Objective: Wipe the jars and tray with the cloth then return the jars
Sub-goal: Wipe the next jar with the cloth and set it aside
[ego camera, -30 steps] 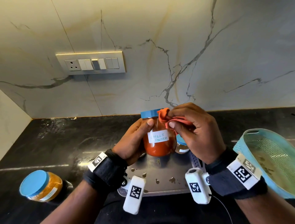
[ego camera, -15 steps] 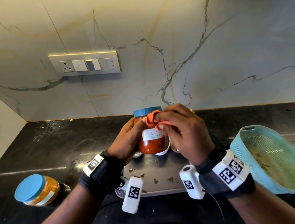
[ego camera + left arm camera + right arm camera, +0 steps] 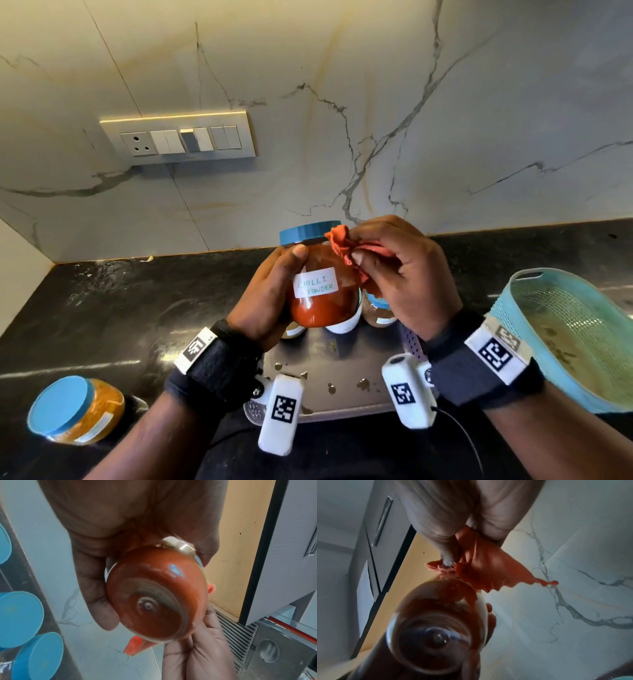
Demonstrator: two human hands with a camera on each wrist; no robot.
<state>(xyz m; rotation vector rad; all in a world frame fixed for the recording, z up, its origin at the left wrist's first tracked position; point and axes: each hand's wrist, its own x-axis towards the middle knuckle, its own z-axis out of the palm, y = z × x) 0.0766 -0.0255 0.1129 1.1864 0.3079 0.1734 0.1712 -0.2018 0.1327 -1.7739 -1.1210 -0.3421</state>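
Note:
My left hand (image 3: 270,291) grips the chilli powder jar (image 3: 322,294), a glass jar of red powder with a blue lid and white label, lifted above the steel tray (image 3: 342,373). The jar's base (image 3: 154,599) faces the left wrist camera. My right hand (image 3: 397,274) pinches a bunched orange cloth (image 3: 342,245) against the jar's upper right side, just under the lid. In the right wrist view the cloth (image 3: 481,566) hangs over the jar (image 3: 436,635). Other blue-lidded jars (image 3: 376,310) stand on the tray behind the hands, mostly hidden.
A jar of yellow powder (image 3: 77,411) with a blue lid lies on the black counter at the left. A teal mesh basket (image 3: 575,329) stands at the right. The marble wall carries a switch panel (image 3: 178,138). The tray surface shows spots of dirt.
The jar has risen slightly and turned in my left hand. The cloth in my right hand has kept rubbing the jar's upper side near the lid.

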